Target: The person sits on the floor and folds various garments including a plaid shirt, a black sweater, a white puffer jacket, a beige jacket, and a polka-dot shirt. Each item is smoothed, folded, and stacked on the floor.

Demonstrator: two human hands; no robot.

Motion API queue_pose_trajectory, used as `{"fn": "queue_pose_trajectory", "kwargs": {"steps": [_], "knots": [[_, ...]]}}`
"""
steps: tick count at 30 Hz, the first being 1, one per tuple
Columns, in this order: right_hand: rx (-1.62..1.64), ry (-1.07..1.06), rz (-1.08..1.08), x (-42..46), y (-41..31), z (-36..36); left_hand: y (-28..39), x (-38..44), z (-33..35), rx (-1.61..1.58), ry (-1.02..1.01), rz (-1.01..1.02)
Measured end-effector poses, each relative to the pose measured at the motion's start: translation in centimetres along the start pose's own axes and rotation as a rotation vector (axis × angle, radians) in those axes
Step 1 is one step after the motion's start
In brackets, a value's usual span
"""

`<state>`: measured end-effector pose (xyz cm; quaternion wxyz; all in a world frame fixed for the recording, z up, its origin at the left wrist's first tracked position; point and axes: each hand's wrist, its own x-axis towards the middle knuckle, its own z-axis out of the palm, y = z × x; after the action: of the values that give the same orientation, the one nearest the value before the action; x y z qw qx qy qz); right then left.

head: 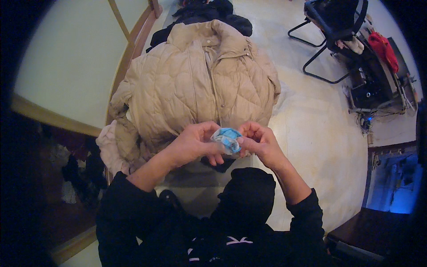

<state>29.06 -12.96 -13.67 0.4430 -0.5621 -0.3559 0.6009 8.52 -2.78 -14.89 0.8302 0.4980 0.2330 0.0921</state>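
Between my two hands is a small crumpled blue-and-white bundle (227, 138); whether it is a folded face mask or a wrapper I cannot tell. My left hand (200, 143) pinches its left side with thumb and fingers. On its right side, the thumb and fingers of my right hand (258, 142) grip it too. Just beyond and below both hands lies a beige quilted puffer jacket (173, 86), spread with its front up and its collar away from me. Its left-hand sleeve bends toward me and ends near a pale pink cloth (111, 147).
Black garments (203, 11) lie beyond the jacket's collar. A wood-framed sliding door (76, 60) runs along the left, with clothes in the dark opening below. At right stand a black metal-framed chair (333, 26), a red cloth (383, 51) and cables (365, 121) near the floor.
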Motion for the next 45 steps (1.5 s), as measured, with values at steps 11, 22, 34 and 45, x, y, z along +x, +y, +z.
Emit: {"fn": "queue_pose_trajectory", "kwargs": {"steps": [11,22,34,45], "knots": [[0.082,0.152,-0.152,-1.2,0.8,-1.5,0.6,-0.8,0.8,-0.088,0.043,0.066],[0.088,0.224,-0.058,-0.1,4.7,-4.3,-1.1,1.1,0.2,-0.098,0.254,0.042],[0.222,1.246,-0.03,-15.9,23.1,-34.1,1.1,-7.3,-9.0,0.399,0.989,0.263],[0.552,0.485,-0.1,8.9,16.5,-24.4,-9.3,-11.9,-28.7,-0.484,1.329,0.226]]}}
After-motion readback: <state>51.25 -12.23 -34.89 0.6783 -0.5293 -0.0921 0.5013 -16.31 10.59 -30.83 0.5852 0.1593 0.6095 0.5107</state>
